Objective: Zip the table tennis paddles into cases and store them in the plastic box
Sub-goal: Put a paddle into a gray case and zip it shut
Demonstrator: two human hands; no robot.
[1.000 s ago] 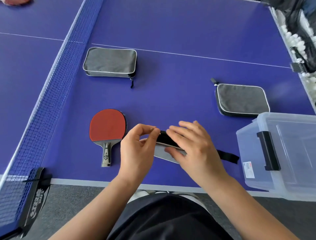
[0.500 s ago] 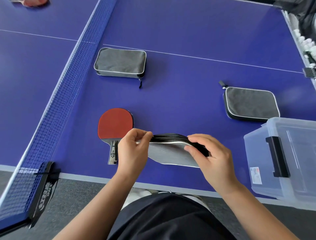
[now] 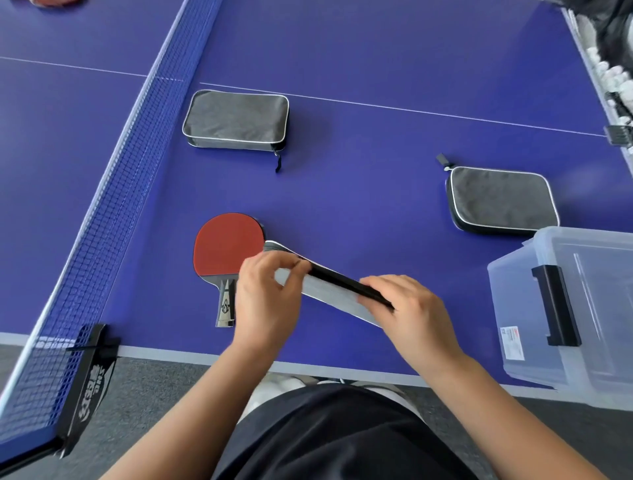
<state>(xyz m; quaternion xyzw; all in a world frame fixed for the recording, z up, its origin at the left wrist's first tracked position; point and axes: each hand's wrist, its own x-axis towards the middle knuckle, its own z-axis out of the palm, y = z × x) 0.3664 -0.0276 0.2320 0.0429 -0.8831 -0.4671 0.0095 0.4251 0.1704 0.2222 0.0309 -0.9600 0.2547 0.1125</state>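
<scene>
A grey paddle case [image 3: 329, 291] with a black zipper edge is held up on its side above the blue table [image 3: 376, 192]. My left hand [image 3: 267, 298] pinches its left end. My right hand [image 3: 411, 308] grips its right end along the zipper edge. A red-faced paddle [image 3: 226, 246] lies flat on the table just left of my left hand, handle toward me. Two more grey cases lie flat: one case [image 3: 236, 120] at the back left near the net, another case [image 3: 500, 198] at the right. The clear plastic box [image 3: 513, 308] with a black latch stands at the right edge.
The blue net [image 3: 113, 192] runs along the left, clamped by a black post [image 3: 85, 383] at the table's near edge. Several white balls [image 3: 616, 89] lie beyond the table's right side. Part of another red paddle [image 3: 54, 1] shows at the top left corner.
The case has been tilted, its right end lower and nearer to me. My right hand slid rightward along the zipper edge over the last second. My left hand stays on the left end.
</scene>
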